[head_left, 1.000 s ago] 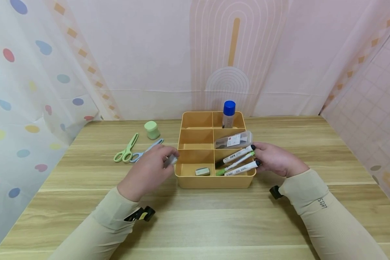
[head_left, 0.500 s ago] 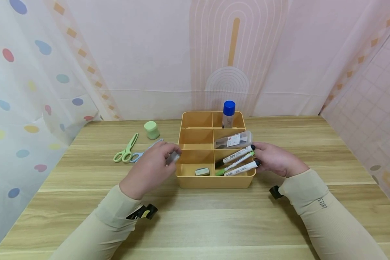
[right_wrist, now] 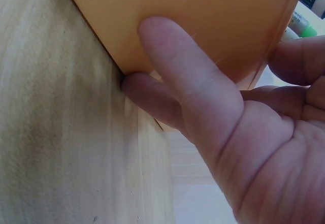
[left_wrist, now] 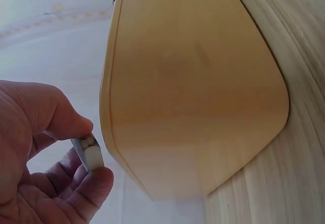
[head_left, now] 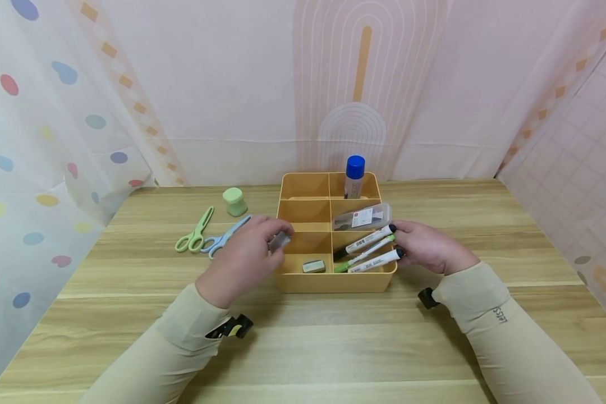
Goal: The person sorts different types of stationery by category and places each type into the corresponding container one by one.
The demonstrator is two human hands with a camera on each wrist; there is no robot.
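My left hand [head_left: 244, 252] pinches a small white-and-grey eraser [left_wrist: 90, 153] between thumb and fingertips. It hovers at the left rim of a yellow-orange organizer [head_left: 333, 283] with several compartments. A similar small eraser [head_left: 313, 266] lies in the front left compartment. With extended fingers, my right hand [head_left: 431, 247] touches the organizer's outer right wall; the right wrist view shows fingertips against that wall and near its bottom edge. Markers [head_left: 376, 261] lean in the front right compartment, close to this hand. Behind them lies a clear plastic case [head_left: 363, 217] with a white label.
A blue-capped glue stick [head_left: 354, 177] stands in the back right compartment. Left of the organizer lie green scissors [head_left: 197, 233], blue scissors [head_left: 224, 238] and a green sponge-like block [head_left: 235, 202]. A patterned curtain [head_left: 222, 101] hangs behind the wooden table [head_left: 333, 348].
My left hand has moved slightly right with the eraser, now over the organizer's left rim, uncovering more of the blue scissors. My right hand keeps its place at the right wall.
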